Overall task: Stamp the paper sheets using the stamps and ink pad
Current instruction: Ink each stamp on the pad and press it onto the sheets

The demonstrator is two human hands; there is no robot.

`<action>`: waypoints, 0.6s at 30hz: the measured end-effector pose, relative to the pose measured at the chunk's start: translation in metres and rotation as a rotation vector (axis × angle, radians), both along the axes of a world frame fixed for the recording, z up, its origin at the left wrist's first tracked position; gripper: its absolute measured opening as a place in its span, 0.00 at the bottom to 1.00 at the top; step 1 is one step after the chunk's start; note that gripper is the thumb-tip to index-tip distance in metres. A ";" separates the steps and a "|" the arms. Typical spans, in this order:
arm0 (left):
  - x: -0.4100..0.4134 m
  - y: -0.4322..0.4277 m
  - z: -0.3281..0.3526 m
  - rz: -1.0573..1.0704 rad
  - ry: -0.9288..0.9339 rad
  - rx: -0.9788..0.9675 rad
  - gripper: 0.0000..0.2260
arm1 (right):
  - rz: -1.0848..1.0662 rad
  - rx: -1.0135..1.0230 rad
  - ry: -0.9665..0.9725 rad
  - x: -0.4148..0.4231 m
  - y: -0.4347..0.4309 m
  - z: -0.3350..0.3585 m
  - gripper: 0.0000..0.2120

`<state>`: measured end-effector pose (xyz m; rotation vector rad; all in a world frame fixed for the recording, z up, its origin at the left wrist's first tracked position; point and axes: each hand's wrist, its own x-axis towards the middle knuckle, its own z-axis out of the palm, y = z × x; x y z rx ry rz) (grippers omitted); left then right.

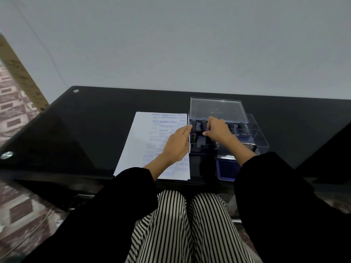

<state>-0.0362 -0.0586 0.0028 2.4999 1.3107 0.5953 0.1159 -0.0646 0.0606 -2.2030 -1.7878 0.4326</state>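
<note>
left hand (175, 144) flat, open on stamped paper sheets (140, 147) | right hand (216, 130) in clear stamp box (226, 133), grip unclear | ink pad (227, 170) near counter (95, 130) front edge

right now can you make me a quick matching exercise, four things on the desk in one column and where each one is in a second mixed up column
Things:
1. left hand
2. right hand
3. ink pad
4. clear lid

Places:
a. propped up at the far side of the stamp box
b. near desk edge, partly under the right sleeve
c. flat on the stamped paper sheet
d. reaching in among the stamps

Pairs: 1-c, 2-d, 3-b, 4-a
</note>
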 end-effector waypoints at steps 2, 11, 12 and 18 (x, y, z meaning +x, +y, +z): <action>0.000 0.000 0.000 0.001 -0.001 0.000 0.23 | 0.010 -0.006 -0.002 -0.001 0.000 0.004 0.13; 0.000 -0.002 0.000 0.001 0.005 -0.005 0.24 | 0.027 0.028 -0.183 -0.011 -0.003 -0.013 0.11; -0.001 -0.003 0.000 0.000 0.002 -0.006 0.25 | 0.037 0.035 -0.234 -0.012 -0.003 -0.013 0.12; -0.002 -0.003 -0.008 0.004 -0.008 -0.030 0.28 | 0.036 0.057 -0.209 -0.023 -0.001 -0.007 0.14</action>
